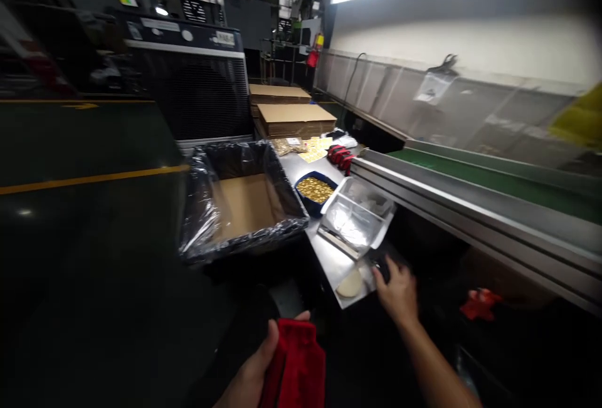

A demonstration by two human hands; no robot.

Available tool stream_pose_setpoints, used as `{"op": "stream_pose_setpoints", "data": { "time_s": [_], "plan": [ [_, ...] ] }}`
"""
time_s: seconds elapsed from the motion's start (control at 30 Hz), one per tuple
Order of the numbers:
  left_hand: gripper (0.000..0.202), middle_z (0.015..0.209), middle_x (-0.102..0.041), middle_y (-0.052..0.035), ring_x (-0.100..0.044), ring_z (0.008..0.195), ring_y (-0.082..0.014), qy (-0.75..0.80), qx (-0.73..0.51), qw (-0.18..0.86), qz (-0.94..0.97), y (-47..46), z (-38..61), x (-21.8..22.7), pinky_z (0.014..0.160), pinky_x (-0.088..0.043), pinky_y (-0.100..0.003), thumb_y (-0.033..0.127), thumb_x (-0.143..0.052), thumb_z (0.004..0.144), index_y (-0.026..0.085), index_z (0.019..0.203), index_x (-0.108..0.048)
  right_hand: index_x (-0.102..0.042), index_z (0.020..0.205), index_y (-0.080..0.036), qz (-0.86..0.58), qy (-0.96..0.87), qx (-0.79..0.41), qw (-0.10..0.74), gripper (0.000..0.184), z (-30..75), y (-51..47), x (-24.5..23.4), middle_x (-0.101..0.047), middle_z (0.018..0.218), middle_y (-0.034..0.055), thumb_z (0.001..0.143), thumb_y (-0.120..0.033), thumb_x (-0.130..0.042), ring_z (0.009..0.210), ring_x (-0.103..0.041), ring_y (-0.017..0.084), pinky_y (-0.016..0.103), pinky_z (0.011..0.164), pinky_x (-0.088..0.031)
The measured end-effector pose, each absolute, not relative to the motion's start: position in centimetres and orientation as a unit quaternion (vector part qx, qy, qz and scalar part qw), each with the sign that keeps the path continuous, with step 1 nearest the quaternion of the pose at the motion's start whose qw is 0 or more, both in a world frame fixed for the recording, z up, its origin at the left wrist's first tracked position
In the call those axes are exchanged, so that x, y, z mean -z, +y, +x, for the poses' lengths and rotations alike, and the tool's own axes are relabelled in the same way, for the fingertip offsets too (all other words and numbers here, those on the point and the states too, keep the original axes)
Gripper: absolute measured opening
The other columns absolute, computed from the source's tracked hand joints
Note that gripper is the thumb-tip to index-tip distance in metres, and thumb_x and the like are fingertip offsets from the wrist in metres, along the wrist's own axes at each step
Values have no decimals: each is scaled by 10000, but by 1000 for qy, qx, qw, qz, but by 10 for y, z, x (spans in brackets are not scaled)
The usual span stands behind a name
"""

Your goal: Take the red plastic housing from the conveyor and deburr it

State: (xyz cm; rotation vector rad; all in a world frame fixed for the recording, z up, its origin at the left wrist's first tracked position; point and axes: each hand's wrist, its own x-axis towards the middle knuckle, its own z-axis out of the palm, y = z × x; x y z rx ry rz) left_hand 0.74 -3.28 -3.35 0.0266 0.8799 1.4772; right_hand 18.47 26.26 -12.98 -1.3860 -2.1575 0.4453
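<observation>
My left hand (256, 367) is low in the view, gripping a red cloth or glove (294, 367). My right hand (399, 292) reaches forward to the near corner of a steel worktable (329, 257), fingers bent over its edge beside a pale round piece (350, 284); whether it grips anything is hidden in the dark. Just beyond stands a clear plastic tray (356, 217). Behind it sits a blue bowl of small gold parts (315, 190).
A cardboard box lined with black plastic film (239, 201) stands left of the table. Flat cardboard stacks (294, 118) lie further back. A green conveyor belt (493, 179) runs along the right. Red items (339, 156) lie at its end; another red thing (480, 304) lies below it.
</observation>
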Motion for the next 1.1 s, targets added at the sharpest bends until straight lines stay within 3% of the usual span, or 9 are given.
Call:
{"op": "stream_pose_setpoints", "data": {
  "time_s": [0.13, 0.23, 0.37, 0.53, 0.6, 0.7, 0.8, 0.87, 1.1],
  "plan": [
    [822, 1091, -699, -172, -689, 966, -334, 318, -693, 644, -59, -40, 2, 39, 900, -516, -494, 736, -502, 842, 195, 1456, -428, -714, 1064, -64, -490, -833, -144, 211, 658, 199, 306, 164, -603, 1112, 250, 787, -595, -439, 1125, -505, 433, 601, 1073, -326],
    [844, 1120, -687, -188, -690, 949, -318, 299, -712, 631, -82, -44, 2, 38, 870, -520, -449, 732, -489, 853, 193, 1489, -360, -726, 999, -85, -486, -844, -130, 186, 626, 209, 313, 172, -629, 1053, 237, 765, -591, -441, 1059, -559, 418, 548, 1018, -408],
    [806, 1141, -679, -172, -673, 999, -318, 299, -716, 625, -82, -49, 2, 36, 904, -504, -453, 707, -504, 864, 208, 1483, -369, -718, 973, -134, -530, -823, -124, 162, 579, 215, 318, 174, -654, 1040, 224, 773, -616, -469, 989, -612, 419, 535, 862, -487],
    [762, 1210, -660, -177, -650, 1059, -295, 335, -718, 608, -54, -52, 0, 32, 961, -470, -433, 678, -472, 899, 194, 1479, -373, -724, 928, -168, -548, -806, -154, 161, 513, 201, 298, 142, -692, 982, 167, 751, -607, -526, 897, -648, 355, 478, 820, -504],
    [771, 1231, -650, -172, -627, 1109, -313, 350, -721, 597, -46, -52, 2, 30, 987, -456, -447, 689, -469, 894, 198, 1481, -371, -723, 961, -210, -562, -774, -215, 198, 494, 186, 263, 107, -713, 932, 108, 739, -628, -582, 824, -657, 304, 445, 790, -514],
    [755, 1250, -641, -151, -605, 1144, -331, 367, -729, 575, -52, -49, 5, 28, 998, -454, -473, 696, -452, 896, 229, 1484, -372, -714, 1037, -239, -536, -707, -402, 228, 539, 159, 184, 46, -712, 798, 71, 691, -652, -690, 675, -634, 244, 354, 608, -506],
    [726, 1252, -644, -127, -608, 1131, -302, 366, -750, 547, -63, -47, 8, 28, 989, -469, -447, 675, -467, 902, 258, 1487, -364, -696, 1030, -212, -409, -667, -603, 154, 481, 136, 106, 7, -700, 783, 68, 755, -607, -700, 577, -583, 171, 265, 477, -449],
    [746, 1207, -663, -133, -635, 1074, -298, 354, -756, 547, -63, -46, 10, 28, 947, -497, -444, 685, -462, 898, 255, 1496, -343, -686, 1006, -195, -338, -628, -695, 90, 419, 125, 73, 0, -685, 762, 58, 826, -573, -664, 559, -552, 133, 235, 484, -450],
    [833, 1086, -676, -161, -697, 813, -283, 375, -742, 556, -13, -51, 16, 41, 690, -565, -387, 713, -397, 900, 234, 1542, -169, -660, 996, -122, -294, -579, -760, 32, 479, 110, 47, 3, -640, 647, 44, 891, -583, -586, 487, -561, 111, 215, 462, -426]
  ]
}}
